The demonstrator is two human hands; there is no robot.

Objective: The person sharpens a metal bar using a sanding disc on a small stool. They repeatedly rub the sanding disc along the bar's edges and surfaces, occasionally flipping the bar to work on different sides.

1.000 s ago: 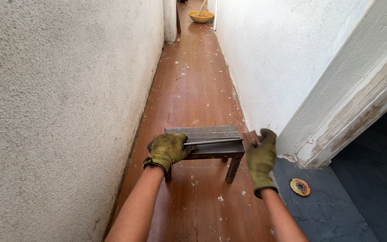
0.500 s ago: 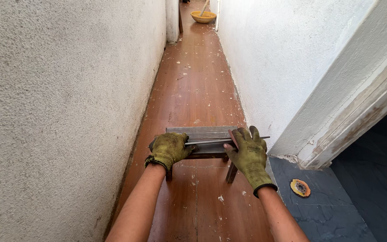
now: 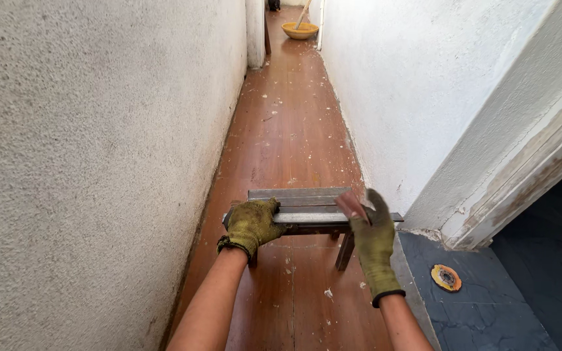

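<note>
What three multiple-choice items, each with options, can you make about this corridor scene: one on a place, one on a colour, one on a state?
1. Where is the bowl?
A. at the far end of the floor
B. on the stool
C. beside the disc

2. What colour are the gloves?
A. blue
B. olive green
C. white

3. What is the left hand doing?
A. hanging free
B. pressing the bar down on the stool
C. touching the wall

Answers:
1 A, the bowl stands far down the corridor.
2 B, both gloves are olive green.
3 B, the left hand lies on the bar's end, while the right hand is at its other end.
</note>
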